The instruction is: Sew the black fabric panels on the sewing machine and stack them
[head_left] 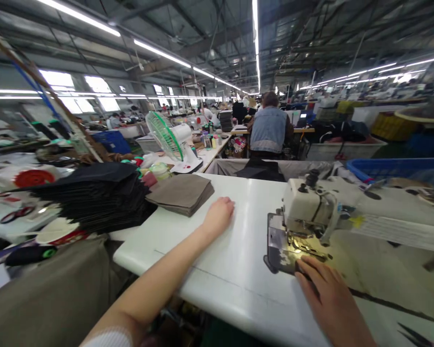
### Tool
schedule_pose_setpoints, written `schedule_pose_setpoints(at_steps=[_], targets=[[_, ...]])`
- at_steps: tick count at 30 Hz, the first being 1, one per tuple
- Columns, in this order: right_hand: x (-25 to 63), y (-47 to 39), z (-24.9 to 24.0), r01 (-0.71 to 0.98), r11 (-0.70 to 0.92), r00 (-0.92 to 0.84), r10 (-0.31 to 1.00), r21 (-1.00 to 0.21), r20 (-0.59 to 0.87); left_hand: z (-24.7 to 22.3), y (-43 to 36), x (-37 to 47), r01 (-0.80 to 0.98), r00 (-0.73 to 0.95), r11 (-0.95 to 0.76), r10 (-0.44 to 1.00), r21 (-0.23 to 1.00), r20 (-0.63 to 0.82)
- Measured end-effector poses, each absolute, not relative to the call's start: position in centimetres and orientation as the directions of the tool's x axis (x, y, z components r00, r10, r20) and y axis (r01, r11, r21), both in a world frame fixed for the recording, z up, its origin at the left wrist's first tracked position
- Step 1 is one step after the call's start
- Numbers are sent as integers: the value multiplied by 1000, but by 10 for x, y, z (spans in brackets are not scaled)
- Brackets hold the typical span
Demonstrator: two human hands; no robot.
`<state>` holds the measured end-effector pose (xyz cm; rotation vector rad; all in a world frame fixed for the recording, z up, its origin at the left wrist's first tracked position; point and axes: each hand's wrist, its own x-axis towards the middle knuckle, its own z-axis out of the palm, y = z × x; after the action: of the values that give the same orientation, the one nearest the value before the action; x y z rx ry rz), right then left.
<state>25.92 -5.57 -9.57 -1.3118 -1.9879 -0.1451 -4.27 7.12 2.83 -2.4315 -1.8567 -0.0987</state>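
Observation:
On the white sewing table (246,274), my left hand (219,217) rests with its fingers curled in; nothing shows in it. Just left of it lies a stack of taupe fabric pieces (183,190). My right hand (323,284) is at the front edge of an industrial sewing machine (307,207), fingers stretched out and slightly apart, fingertips touching the lit area by its metal plate (277,236). No fabric is visible under the needle area. A tall pile of black fabric pieces (101,202) sits further left.
Scissors (414,335) lie at the bottom right, partly cut off. Taupe cloth (50,294) hangs at the lower left beside a black thread cone (29,254). A green-rimmed fan (166,137) stands behind the stacks. Ahead, a seated person (270,126) faces away; a blue basket (401,168) is behind the machine.

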Motion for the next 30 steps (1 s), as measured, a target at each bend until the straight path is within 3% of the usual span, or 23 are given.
schedule_pose_setpoints(at_steps=[3, 6, 16, 30], targets=[[261, -54, -99, 830, 488, -218, 730, -270, 648, 52, 83, -100, 997, 2, 7, 993, -78, 121], [261, -54, -99, 834, 489, -226, 728, -258, 647, 60, 93, -145, 990, -99, 104, 993, -100, 59], [262, -54, -100, 835, 486, -224, 729, -258, 647, 63, 117, -168, 994, -67, 56, 991, -93, -114], [262, -51, -98, 845, 495, -230, 680, -204, 696, 57, 119, -166, 996, 24, -33, 995, -88, -101]])
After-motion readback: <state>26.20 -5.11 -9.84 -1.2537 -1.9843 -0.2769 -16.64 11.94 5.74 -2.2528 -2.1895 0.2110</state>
